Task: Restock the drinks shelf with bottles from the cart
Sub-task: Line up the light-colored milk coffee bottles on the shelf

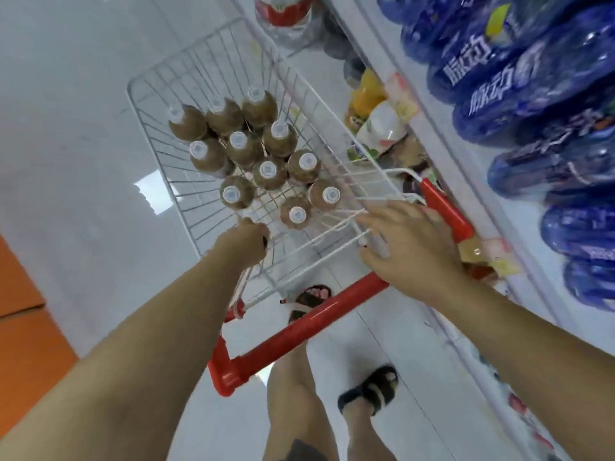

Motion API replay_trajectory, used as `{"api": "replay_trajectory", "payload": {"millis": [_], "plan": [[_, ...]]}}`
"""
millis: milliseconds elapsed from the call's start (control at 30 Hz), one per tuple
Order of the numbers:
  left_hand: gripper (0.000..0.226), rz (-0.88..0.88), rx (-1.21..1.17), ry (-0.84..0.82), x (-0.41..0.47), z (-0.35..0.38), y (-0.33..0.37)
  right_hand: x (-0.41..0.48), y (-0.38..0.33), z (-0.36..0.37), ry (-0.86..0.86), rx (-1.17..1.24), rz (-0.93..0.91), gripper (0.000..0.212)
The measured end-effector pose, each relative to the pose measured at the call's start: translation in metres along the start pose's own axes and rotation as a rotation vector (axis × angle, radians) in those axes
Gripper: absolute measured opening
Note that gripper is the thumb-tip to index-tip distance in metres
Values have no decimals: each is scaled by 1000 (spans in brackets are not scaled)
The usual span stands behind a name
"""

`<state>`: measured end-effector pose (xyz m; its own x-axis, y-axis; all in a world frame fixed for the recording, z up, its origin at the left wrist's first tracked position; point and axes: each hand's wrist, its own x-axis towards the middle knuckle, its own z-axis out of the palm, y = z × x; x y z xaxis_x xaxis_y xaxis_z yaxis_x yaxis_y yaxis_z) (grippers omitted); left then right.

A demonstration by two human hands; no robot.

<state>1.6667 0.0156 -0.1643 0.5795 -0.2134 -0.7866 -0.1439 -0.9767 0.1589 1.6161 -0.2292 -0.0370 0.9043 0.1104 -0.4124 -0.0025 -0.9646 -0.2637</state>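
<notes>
White Chinese characters reading 脉动 are showing on the blue bottles [519,78] on the shelf [429,134], repeated across at least two labels. The price tags [404,101] along the shelf edge are too blurred to read. The brown bottles [266,168] in the cart [299,324] are showing only plain white caps.

Bright, even light — ceiling lamps glare on the white floor [146,191] | soft overall blur | wide-angle bending at edges
</notes>
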Motion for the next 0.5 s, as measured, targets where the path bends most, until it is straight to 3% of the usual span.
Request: {"api": "replay_trajectory", "payload": {"millis": [133,267,400,500], "plan": [[35,-112,126,26,7,7,7,-1,1,6,86,-26,-16,56],[35,-173,18,121,-17,-12,12,-2,-2,0,28,4,0,47],[32,-27,-231,418,-82,-51,17,-2,-7,-15,-9,323,25,41],[32,166,-463,551,-136,-92,28,-6,-22,-30,-89,623,-14,56]]}}
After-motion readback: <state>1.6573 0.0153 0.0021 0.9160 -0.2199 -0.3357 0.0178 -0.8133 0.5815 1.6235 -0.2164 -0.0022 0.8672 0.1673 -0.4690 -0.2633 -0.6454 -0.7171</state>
